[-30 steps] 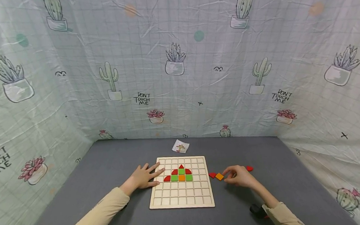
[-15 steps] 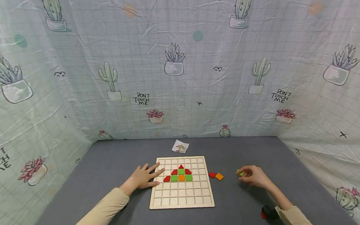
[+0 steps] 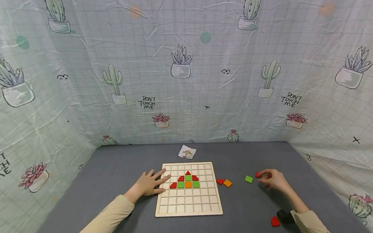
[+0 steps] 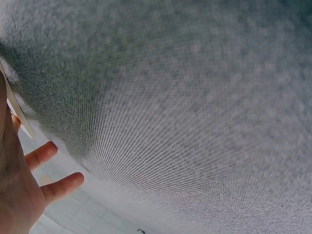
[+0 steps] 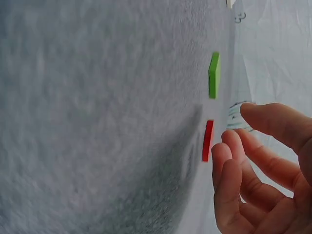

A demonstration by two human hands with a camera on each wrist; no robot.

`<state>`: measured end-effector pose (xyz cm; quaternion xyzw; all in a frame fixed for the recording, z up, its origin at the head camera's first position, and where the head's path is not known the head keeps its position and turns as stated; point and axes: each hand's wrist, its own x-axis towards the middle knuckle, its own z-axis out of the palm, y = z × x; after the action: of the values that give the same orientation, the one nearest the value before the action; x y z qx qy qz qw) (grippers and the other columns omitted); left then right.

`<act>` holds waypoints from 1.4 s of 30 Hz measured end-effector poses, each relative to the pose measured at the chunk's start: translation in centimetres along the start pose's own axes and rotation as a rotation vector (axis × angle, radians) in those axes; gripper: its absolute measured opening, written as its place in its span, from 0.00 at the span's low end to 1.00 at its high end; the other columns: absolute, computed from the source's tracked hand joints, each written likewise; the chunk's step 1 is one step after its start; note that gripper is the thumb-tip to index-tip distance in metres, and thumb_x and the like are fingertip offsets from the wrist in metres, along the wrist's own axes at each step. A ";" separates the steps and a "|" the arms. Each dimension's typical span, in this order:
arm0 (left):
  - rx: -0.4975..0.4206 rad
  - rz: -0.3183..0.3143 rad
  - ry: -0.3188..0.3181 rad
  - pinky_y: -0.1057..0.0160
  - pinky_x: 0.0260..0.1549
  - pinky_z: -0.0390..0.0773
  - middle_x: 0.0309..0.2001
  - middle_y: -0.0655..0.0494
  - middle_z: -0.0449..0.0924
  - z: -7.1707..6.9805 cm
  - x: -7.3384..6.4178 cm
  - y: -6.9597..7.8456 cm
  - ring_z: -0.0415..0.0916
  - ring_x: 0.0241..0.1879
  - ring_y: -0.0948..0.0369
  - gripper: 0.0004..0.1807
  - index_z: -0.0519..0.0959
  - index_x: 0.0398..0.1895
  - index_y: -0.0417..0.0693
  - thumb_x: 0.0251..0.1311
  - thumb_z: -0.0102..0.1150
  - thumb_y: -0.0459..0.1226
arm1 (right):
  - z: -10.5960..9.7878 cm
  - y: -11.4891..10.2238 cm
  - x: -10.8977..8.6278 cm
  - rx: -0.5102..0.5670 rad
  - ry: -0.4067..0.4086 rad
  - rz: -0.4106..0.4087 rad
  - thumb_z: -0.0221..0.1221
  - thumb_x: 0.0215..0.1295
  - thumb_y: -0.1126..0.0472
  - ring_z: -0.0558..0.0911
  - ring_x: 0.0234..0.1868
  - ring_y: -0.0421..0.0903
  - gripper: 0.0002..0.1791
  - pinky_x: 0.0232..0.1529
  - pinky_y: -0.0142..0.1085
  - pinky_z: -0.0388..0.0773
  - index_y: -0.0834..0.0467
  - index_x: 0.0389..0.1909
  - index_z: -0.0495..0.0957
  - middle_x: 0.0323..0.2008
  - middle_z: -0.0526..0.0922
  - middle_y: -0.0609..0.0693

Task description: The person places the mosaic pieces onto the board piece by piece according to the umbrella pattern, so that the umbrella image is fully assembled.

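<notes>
Fingers spread, my left hand (image 3: pixel 148 183) rests over the left edge of a pale wooden grid board (image 3: pixel 189 209). Red, green and orange tiles make a stepped pattern on the board, with a red triangle (image 3: pixel 188 173) at its top. My right hand (image 3: pixel 275 180) is beside a red tile (image 3: pixel 257 175), over the table's right part. The right wrist view shows thumb and fingers apart, nothing between them, close to the red tile (image 5: pixel 207 141). A green square tile (image 3: pixel 248 179) lies to the left of that hand.
An orange square tile (image 3: pixel 227 183) and a red tile (image 3: pixel 220 181) lie just right of the board. Another red tile (image 3: pixel 275 221) is near the black wrist strap (image 3: pixel 285 216). Behind the board lies a small pattern card (image 3: pixel 187 152). A printed curtain (image 3: pixel 206 122) encloses the grey table.
My right hand has moved right from near the orange tile. It pinched the green tile half a second ago and has let go of it. The left hand stays put.
</notes>
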<state>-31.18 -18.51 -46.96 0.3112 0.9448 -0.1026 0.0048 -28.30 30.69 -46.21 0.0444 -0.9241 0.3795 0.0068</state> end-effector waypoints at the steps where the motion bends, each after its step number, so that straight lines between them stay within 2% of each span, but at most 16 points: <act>1: 0.001 -0.001 0.001 0.41 0.50 0.64 0.68 0.53 0.53 0.0 0.0 0.0 0.60 0.60 0.43 0.32 0.55 0.67 0.63 0.60 0.38 0.60 | -0.1 0.2 0.1 -0.006 0.006 0.012 0.61 0.53 0.63 0.79 0.23 0.44 0.16 0.21 0.35 0.74 0.67 0.42 0.77 0.27 0.83 0.57; 7: -0.002 -0.009 -0.003 0.41 0.51 0.64 0.68 0.54 0.52 -0.1 0.1 0.0 0.59 0.60 0.43 0.32 0.54 0.67 0.63 0.60 0.37 0.60 | -0.6 1.0 0.9 0.006 -0.012 0.066 0.62 0.52 0.61 0.78 0.22 0.43 0.19 0.22 0.36 0.75 0.69 0.43 0.76 0.27 0.82 0.57; 13: -0.003 -0.016 -0.017 0.41 0.51 0.64 0.69 0.55 0.51 0.0 0.1 0.1 0.59 0.60 0.43 0.32 0.54 0.67 0.65 0.60 0.38 0.60 | -1.0 2.3 2.2 0.097 -0.065 0.016 0.64 0.50 0.54 0.76 0.20 0.41 0.21 0.21 0.35 0.74 0.64 0.41 0.78 0.23 0.80 0.52; 14: -0.002 -0.017 -0.019 0.41 0.51 0.64 0.69 0.55 0.51 0.0 0.1 0.0 0.59 0.60 0.43 0.32 0.54 0.67 0.65 0.60 0.37 0.60 | -1.0 2.3 2.4 0.092 -0.072 0.007 0.64 0.50 0.53 0.76 0.20 0.40 0.21 0.20 0.35 0.74 0.65 0.40 0.78 0.23 0.80 0.53; 17: -0.007 -0.019 -0.021 0.41 0.51 0.64 0.69 0.55 0.51 0.0 0.1 0.0 0.59 0.61 0.43 0.32 0.54 0.67 0.65 0.60 0.37 0.60 | -1.0 1.9 2.8 0.063 -0.060 0.054 0.63 0.50 0.56 0.76 0.20 0.41 0.21 0.21 0.35 0.74 0.66 0.41 0.77 0.25 0.81 0.54; 19: -0.007 -0.020 -0.019 0.41 0.51 0.64 0.69 0.55 0.51 0.0 0.1 0.0 0.59 0.61 0.43 0.32 0.54 0.67 0.65 0.60 0.37 0.60 | -0.8 1.2 2.8 0.031 -0.046 0.120 0.63 0.50 0.59 0.77 0.21 0.41 0.22 0.23 0.36 0.75 0.69 0.43 0.75 0.28 0.81 0.57; 21: -0.010 -0.018 -0.016 0.41 0.51 0.64 0.69 0.55 0.51 0.1 0.1 -0.1 0.59 0.61 0.43 0.32 0.54 0.67 0.65 0.60 0.37 0.60 | -0.7 0.8 2.9 0.007 -0.042 0.140 0.62 0.51 0.61 0.77 0.22 0.41 0.22 0.23 0.36 0.75 0.71 0.44 0.74 0.29 0.81 0.58; 34: -0.016 -0.009 -0.018 0.41 0.51 0.63 0.69 0.54 0.50 0.0 0.2 -0.1 0.58 0.61 0.43 0.32 0.53 0.67 0.65 0.60 0.36 0.60 | -0.1 1.1 4.0 -0.065 -0.042 0.114 0.64 0.48 0.62 0.77 0.24 0.42 0.24 0.23 0.36 0.75 0.70 0.45 0.74 0.31 0.81 0.61; 42: -0.020 -0.005 -0.010 0.41 0.51 0.63 0.69 0.54 0.50 0.1 0.0 -0.1 0.58 0.61 0.43 0.32 0.53 0.67 0.64 0.61 0.37 0.60 | -0.1 1.1 4.0 -0.069 -0.033 0.137 0.65 0.47 0.61 0.78 0.24 0.42 0.26 0.23 0.36 0.76 0.71 0.45 0.72 0.31 0.81 0.62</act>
<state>-31.30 -18.61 -47.01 0.3083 0.9465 -0.0947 0.0126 -32.41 31.21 -46.68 -0.0131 -0.9375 0.3463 -0.0329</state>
